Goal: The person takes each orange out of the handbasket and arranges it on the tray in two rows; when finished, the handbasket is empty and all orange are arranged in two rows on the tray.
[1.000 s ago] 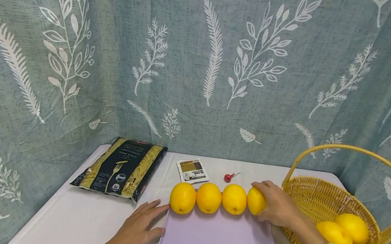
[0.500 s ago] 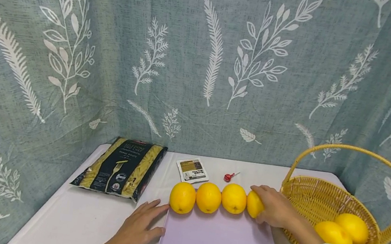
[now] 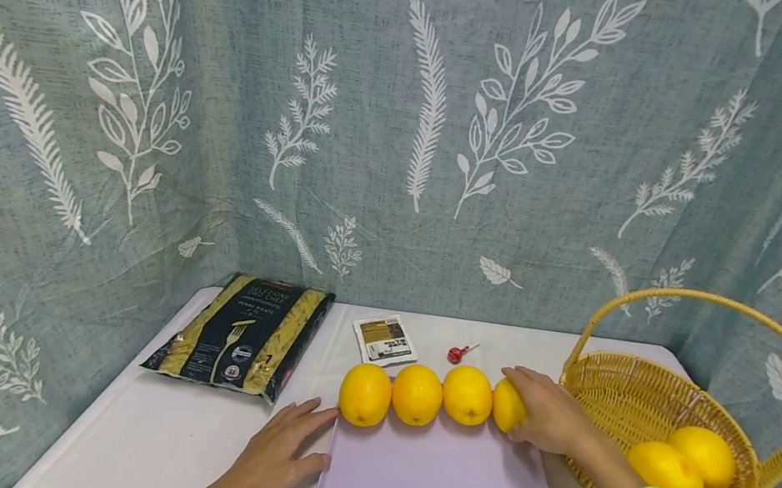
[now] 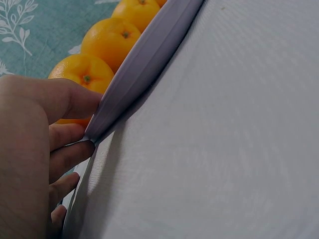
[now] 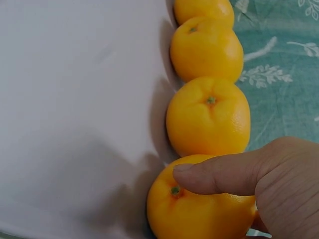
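Several oranges (image 3: pixel 417 395) stand in a row along the far side of a lilac tray (image 3: pixel 438 487). My right hand (image 3: pixel 548 413) holds the rightmost orange (image 3: pixel 507 406) at the row's end, against its neighbour. In the right wrist view, the thumb (image 5: pixel 219 174) lies across this orange near its stem spot; the other fingers are mostly hidden behind it. At the tray's left side rests my left hand (image 3: pixel 276 455), fingers spread and loosely extended. Its fingertips touch the tray rim (image 4: pixel 137 74) near the leftmost orange (image 3: pixel 365 394).
A wicker basket (image 3: pixel 632 381) with a tall handle stands to the right, two oranges (image 3: pixel 684 465) inside. A pasta bag (image 3: pixel 241 335) lies at the left. Behind the row are a small sachet (image 3: pixel 385 340) and a red lollipop (image 3: pixel 457 354) on the white table (image 3: pixel 163 446).
My right hand has shifted slightly left with the rightmost orange, its fingers settling lower over it. The left hand and tray have stayed in place.
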A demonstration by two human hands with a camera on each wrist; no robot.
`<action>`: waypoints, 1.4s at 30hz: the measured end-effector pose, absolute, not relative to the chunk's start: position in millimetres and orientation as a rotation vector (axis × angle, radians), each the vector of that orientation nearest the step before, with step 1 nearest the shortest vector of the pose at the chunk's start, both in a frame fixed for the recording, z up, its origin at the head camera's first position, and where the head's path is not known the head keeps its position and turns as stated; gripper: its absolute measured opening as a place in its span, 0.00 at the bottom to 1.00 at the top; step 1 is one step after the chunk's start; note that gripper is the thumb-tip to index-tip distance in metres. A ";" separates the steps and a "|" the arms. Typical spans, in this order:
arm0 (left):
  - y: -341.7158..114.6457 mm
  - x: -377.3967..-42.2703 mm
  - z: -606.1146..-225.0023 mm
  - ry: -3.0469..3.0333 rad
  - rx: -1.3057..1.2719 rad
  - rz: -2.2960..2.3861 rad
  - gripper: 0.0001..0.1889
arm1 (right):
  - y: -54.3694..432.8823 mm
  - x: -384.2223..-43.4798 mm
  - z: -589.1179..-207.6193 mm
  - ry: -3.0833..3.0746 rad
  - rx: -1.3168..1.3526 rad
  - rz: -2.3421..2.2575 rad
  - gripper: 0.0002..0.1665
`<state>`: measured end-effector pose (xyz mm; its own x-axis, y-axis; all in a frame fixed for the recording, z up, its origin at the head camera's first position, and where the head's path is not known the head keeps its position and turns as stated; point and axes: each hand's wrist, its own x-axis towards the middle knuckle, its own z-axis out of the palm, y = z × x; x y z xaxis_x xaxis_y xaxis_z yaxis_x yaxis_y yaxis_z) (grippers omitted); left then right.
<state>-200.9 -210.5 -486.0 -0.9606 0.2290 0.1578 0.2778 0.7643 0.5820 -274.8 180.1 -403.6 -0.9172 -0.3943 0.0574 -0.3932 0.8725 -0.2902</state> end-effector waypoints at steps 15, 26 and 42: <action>-210.7 -201.2 -484.9 -2.885 -0.412 -0.964 0.31 | 183.6 -273.7 -398.6 3.024 -0.727 -0.593 0.47; -211.2 -200.3 -486.2 -2.874 -0.418 -0.962 0.31 | 189.7 -269.4 -384.4 3.014 -0.756 -0.661 0.45; -210.7 -199.8 -483.3 -2.885 -0.423 -0.968 0.31 | 209.6 -262.5 -352.6 3.023 -0.772 -0.613 0.42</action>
<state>-199.8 -210.7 -483.3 -0.9597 0.2367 0.1512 0.2800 0.7638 0.5815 -262.5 209.6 -352.6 -0.8813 -0.4545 0.1295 -0.4691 0.8077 -0.3572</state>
